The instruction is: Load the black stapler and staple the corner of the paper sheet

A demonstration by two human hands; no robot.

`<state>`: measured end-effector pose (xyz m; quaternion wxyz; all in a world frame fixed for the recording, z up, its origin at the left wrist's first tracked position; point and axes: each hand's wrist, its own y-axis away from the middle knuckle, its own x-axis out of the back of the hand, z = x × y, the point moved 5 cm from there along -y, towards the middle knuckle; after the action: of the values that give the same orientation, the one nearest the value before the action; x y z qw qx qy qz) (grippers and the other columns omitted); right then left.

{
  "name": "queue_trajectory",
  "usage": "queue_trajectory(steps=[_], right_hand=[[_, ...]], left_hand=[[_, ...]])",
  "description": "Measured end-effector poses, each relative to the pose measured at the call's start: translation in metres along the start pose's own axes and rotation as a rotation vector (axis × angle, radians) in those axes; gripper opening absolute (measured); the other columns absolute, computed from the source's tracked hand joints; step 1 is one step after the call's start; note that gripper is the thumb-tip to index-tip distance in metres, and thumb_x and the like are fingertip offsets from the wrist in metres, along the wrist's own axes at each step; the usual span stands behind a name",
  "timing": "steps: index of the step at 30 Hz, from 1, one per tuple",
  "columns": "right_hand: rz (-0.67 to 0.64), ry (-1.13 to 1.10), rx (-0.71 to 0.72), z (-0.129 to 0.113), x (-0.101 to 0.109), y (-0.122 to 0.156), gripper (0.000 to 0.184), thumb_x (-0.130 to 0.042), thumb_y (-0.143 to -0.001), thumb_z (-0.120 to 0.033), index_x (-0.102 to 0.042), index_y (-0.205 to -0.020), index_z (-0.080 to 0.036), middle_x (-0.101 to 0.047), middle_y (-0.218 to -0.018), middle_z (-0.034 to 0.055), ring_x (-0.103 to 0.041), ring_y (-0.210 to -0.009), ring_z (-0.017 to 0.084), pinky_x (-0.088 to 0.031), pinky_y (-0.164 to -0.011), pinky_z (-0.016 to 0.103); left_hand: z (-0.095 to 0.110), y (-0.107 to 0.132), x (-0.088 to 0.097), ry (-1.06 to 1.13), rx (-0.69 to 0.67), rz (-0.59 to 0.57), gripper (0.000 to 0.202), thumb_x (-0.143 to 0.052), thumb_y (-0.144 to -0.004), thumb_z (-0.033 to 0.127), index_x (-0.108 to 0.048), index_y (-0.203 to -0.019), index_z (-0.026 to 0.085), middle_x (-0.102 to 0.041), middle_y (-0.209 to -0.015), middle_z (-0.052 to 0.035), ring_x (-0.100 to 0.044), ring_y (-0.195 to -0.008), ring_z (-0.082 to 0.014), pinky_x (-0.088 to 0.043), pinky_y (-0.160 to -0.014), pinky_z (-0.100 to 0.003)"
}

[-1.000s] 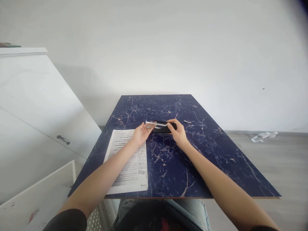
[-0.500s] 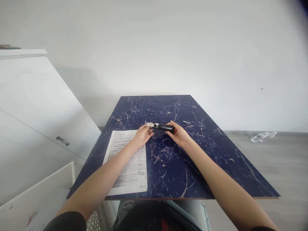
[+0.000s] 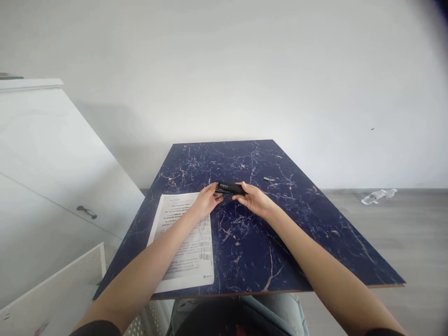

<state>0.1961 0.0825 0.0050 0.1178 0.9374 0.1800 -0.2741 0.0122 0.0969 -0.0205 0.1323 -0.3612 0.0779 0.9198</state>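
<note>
A black stapler (image 3: 228, 187) is held between my two hands above the middle of the dark blue marbled table (image 3: 241, 256). My left hand (image 3: 206, 201) is closed around its left end, thumb and fingertips on it. Around the right end, the fingers of my right hand (image 3: 256, 200) are closed too. The stapler's black top with pale lettering shows; both its ends are partly covered by my fingers. Beneath my left forearm lies a printed sheet of paper (image 3: 189, 266). A small flat strip (image 3: 269, 179), perhaps staples, rests on the table beyond my right hand.
A white cabinet (image 3: 52, 140) with a dark handle (image 3: 86, 212) stands to the left. The pale wall (image 3: 238, 70) rises behind the table. A clear plastic item (image 3: 378, 196) lies on the floor at the right. At lower left is a white-edged panel or drawer (image 3: 52, 280).
The stapler has turned in my hands: its lettered black top now shows, and the silver part and red end are out of sight. My right hand has come closer to the left.
</note>
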Motion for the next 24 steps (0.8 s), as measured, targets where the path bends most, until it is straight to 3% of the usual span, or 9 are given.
queue_trajectory(steps=[9, 13, 16, 18, 21, 24], right_hand=[[-0.01, 0.072, 0.012, 0.007, -0.003, -0.003, 0.035, -0.061, -0.095, -0.049, -0.062, -0.109, -0.017, -0.073, -0.103, 0.0113, -0.076, -0.084, 0.02, -0.064, -0.066, 0.023], [-0.085, 0.157, 0.051, 0.006, -0.012, 0.002, 0.047, -0.073, -0.084, -0.053, -0.057, -0.114, -0.02, -0.072, -0.106, 0.0098, -0.075, -0.087, 0.021, -0.063, -0.069, 0.028], [-0.078, 0.428, 0.124, 0.002, -0.016, 0.005, 0.057, -0.085, -0.071, -0.047, -0.055, -0.113, -0.023, -0.072, -0.091, 0.0035, -0.072, -0.072, 0.02, -0.059, -0.059, 0.03], [0.025, 0.716, 0.21, -0.005, -0.012, 0.006, 0.047, -0.084, -0.07, -0.044, -0.059, -0.102, -0.021, -0.068, -0.076, -0.0012, -0.065, -0.06, 0.017, -0.054, -0.054, 0.028], [0.16, 1.154, 0.396, -0.02, -0.006, 0.006, 0.029, -0.082, -0.069, -0.038, -0.067, -0.085, -0.02, -0.068, -0.076, 0.0002, -0.063, -0.067, 0.017, -0.051, -0.065, 0.03], [0.142, 1.372, 0.511, -0.027, -0.005, 0.009, 0.025, -0.08, -0.069, -0.034, -0.072, -0.089, -0.022, -0.071, -0.086, 0.0029, -0.063, -0.079, 0.02, -0.048, -0.075, 0.032]], left_hand=[[0.0, -0.001, -0.002, -0.014, -0.007, -0.018, 0.024, -0.082, -0.08, 0.03, -0.065, -0.087, 0.014, -0.058, -0.069, 0.0005, -0.056, -0.064, -0.011, -0.047, -0.063, -0.027], [-0.001, -0.004, -0.002, 0.014, -0.017, 0.008, 0.022, -0.081, -0.08, 0.027, -0.063, -0.083, 0.014, -0.054, -0.068, 0.0018, -0.053, -0.061, -0.0098, -0.044, -0.06, -0.025], [0.0, -0.006, -0.002, 0.021, -0.044, 0.014, 0.022, -0.08, -0.079, 0.024, -0.061, -0.076, 0.014, -0.05, -0.064, 0.0028, -0.048, -0.058, -0.0087, -0.041, -0.056, -0.024], [0.0, -0.005, -0.004, -0.003, -0.04, 0.0, 0.023, -0.081, -0.078, 0.022, -0.06, -0.076, 0.013, -0.047, -0.064, 0.0036, -0.046, -0.057, -0.0075, -0.039, -0.055, -0.022], [-0.002, 0.0, -0.008, -0.079, -0.014, -0.031, 0.026, -0.081, -0.08, 0.027, -0.059, -0.077, 0.013, -0.043, -0.065, 0.0048, -0.041, -0.055, -0.0053, -0.035, -0.054, -0.021], [-0.005, 0.005, -0.013, -0.177, -0.019, -0.054, 0.031, -0.081, -0.08, 0.033, -0.057, -0.075, 0.014, -0.042, -0.066, 0.0051, -0.038, -0.054, -0.0042, -0.032, -0.053, -0.02]])
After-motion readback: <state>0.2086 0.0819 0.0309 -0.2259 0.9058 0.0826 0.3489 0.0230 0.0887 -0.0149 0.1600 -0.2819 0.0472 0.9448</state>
